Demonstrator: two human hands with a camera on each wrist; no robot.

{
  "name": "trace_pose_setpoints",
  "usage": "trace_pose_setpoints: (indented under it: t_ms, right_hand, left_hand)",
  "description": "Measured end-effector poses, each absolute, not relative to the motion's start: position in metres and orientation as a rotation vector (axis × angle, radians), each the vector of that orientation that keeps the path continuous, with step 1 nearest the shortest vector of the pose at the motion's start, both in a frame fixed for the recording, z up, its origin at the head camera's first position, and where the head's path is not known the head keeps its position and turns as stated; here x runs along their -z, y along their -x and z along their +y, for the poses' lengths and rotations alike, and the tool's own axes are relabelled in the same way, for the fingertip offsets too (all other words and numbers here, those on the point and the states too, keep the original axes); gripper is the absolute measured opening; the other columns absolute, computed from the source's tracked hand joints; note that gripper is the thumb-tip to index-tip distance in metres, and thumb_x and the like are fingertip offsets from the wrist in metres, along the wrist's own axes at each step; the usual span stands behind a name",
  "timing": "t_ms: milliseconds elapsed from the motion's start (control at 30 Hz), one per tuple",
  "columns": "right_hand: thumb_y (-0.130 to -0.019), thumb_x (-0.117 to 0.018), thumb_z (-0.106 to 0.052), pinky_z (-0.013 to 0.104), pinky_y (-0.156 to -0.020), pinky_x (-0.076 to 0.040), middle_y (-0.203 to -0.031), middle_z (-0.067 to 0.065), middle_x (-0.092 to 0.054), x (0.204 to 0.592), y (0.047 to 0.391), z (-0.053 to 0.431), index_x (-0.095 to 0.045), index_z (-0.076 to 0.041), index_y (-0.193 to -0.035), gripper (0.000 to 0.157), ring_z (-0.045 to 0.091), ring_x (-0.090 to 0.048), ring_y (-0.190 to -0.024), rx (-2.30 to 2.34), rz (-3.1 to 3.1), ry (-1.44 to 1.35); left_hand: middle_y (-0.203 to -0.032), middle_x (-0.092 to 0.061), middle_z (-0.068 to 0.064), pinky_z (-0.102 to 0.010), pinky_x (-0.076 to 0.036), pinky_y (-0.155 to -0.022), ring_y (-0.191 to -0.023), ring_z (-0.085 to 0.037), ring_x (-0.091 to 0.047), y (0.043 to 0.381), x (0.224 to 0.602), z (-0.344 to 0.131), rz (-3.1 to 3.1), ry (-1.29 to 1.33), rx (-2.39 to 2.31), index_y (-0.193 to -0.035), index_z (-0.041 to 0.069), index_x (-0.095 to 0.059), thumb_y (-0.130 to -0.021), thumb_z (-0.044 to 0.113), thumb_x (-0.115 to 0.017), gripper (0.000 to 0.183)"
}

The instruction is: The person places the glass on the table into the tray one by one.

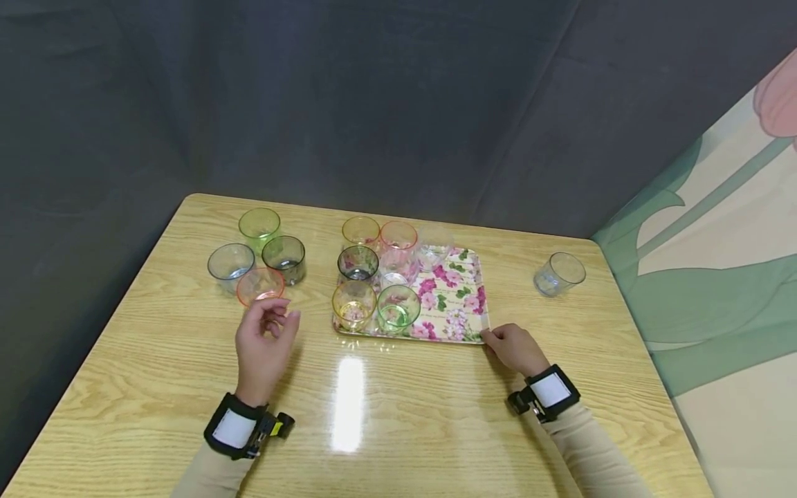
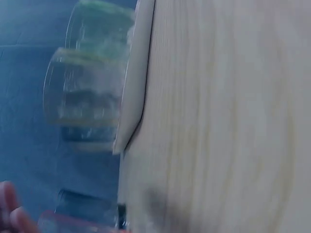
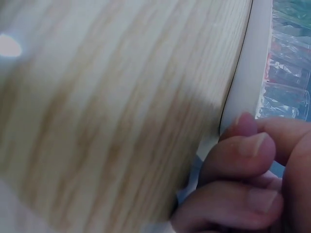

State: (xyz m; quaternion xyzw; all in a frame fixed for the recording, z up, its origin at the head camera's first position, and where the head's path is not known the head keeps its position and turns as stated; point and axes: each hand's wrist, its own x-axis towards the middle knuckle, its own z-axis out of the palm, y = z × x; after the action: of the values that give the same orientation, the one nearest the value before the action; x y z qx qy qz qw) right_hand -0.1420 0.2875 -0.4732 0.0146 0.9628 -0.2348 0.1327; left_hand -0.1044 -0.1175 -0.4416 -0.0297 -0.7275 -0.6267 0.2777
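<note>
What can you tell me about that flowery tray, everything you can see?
The tray is a rectangle with rounded corners and a low raised rim, plastic-looking, printed with pink flowers and green leaves on cream. It lies flat on the wooden table, colored and clear glasses standing mostly on its left side. The right hand pinches its near right corner.

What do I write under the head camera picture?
Left hand by a red glass, right hand holding a flowery tray with glasses on it.
</note>
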Motion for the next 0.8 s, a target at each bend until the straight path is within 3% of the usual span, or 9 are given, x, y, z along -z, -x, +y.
trace_pose_setpoints:
  t_ms: [167,333,467,600,800]
  right_hand:
    - [-0.096,-0.050,-0.031,0.025,-0.043,-0.024,-0.043,-0.006,-0.034,0.473,0.142,0.288,-0.049,-0.011,-0.050,0.050,0.012,-0.032,-0.041,0.681,2.779,-0.060]
    - [-0.095,-0.050,-0.030,0.025,-0.043,-0.025,-0.044,-0.006,-0.036,0.472,0.142,0.288,-0.053,-0.010,-0.051,0.049,0.012,-0.034,-0.042,0.692,2.769,-0.065]
    - [-0.095,-0.050,-0.031,0.025,-0.043,-0.026,-0.044,-0.006,-0.039,0.471,0.142,0.288,-0.055,-0.010,-0.053,0.048,0.011,-0.035,-0.042,0.696,2.748,-0.096]
    - [-0.095,-0.051,-0.031,0.025,-0.043,-0.026,-0.044,-0.006,-0.039,0.471,0.142,0.289,-0.055,-0.010,-0.052,0.048,0.011,-0.035,-0.041,0.700,2.752,-0.096]
    - [-0.095,-0.051,-0.030,0.025,-0.043,-0.026,-0.043,-0.007,-0.038,0.473,0.143,0.288,-0.053,-0.009,-0.052,0.048,0.012,-0.035,-0.041,0.720,2.770,-0.076]
  left_hand:
    - [-0.090,-0.047,-0.002,-0.024,-0.032,-0.062,-0.075,-0.021,-0.043,0.112,0.440,-0.122,-1.696,-0.095,1.494,-0.102,-0.020,-0.048,-0.074,-0.009,-0.066,0.035]
    - [-0.127,-0.038,-0.010,-0.030,-0.031,-0.085,-0.111,-0.023,-0.036,0.120,0.446,-0.133,-1.662,-0.306,1.487,-0.128,-0.005,-0.036,-0.075,0.004,-0.073,0.066]
    - [-0.154,-0.009,-0.012,-0.040,-0.016,-0.112,-0.136,-0.014,-0.010,0.128,0.460,-0.143,-1.762,-0.399,1.702,-0.149,0.007,-0.009,-0.074,0.013,-0.077,0.101]
    - [-0.158,0.010,-0.004,-0.040,-0.002,-0.117,-0.136,-0.004,0.006,0.134,0.475,-0.148,-1.895,-0.498,1.824,-0.150,0.016,0.010,-0.072,0.023,-0.081,0.120]
    - [-0.157,0.017,-0.006,-0.035,0.002,-0.118,-0.134,-0.003,0.012,0.140,0.484,-0.147,-2.023,-0.537,1.807,-0.148,0.011,0.017,-0.072,0.028,-0.081,0.125]
